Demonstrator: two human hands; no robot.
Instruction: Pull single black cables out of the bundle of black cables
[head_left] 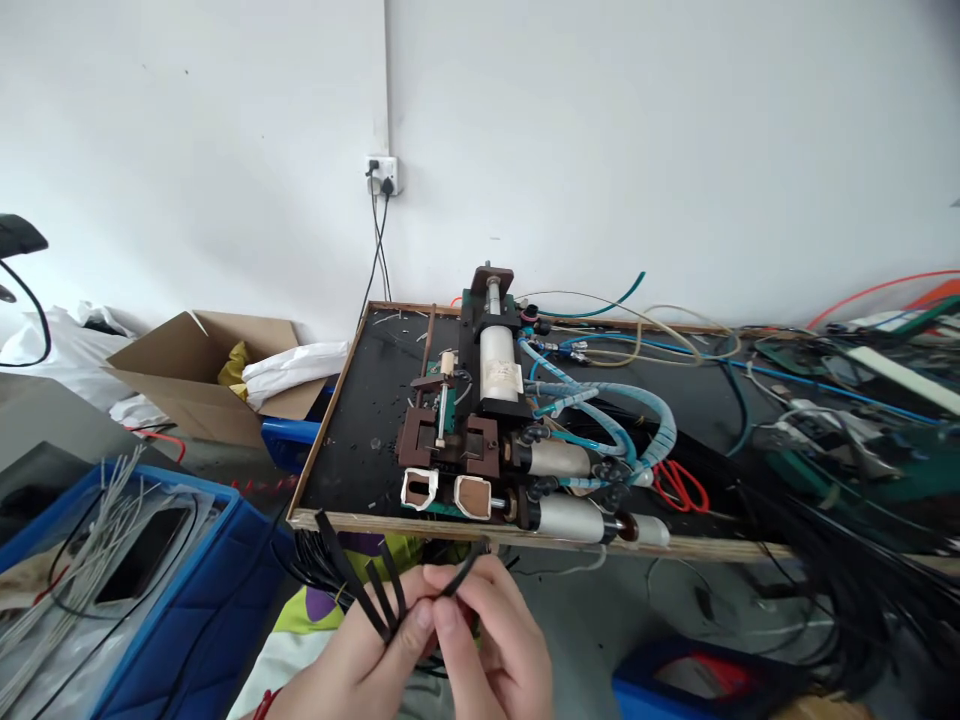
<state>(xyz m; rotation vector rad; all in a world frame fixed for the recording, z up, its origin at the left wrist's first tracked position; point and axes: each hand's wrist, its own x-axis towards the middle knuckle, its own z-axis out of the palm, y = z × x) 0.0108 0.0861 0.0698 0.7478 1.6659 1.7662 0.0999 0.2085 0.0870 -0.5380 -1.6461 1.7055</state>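
My left hand point(386, 655) is closed around several black cables point(349, 575), whose flat ends stick up between thumb and fingers. Beside it, my right hand point(499, 630) pinches one black cable point(466, 568) between thumb and index finger, its end pointing up and right. The two hands touch at the fingertips, just in front of the bench edge. Right behind them stands a pneumatic machine point(480, 448) with brown clamp blocks, white cylinders and two jaws edged in white. A bundle of black cables point(319, 560) hangs below the bench edge, partly hidden by my hands.
The machine is on a black bench point(352, 420) with a wooden rim. Blue air hoses point(652, 415) run to its right, near a red coiled cord point(681, 488). At left stand a blue bin point(187, 600) holding pale wires and a phone point(142, 555), and a cardboard box point(180, 390).
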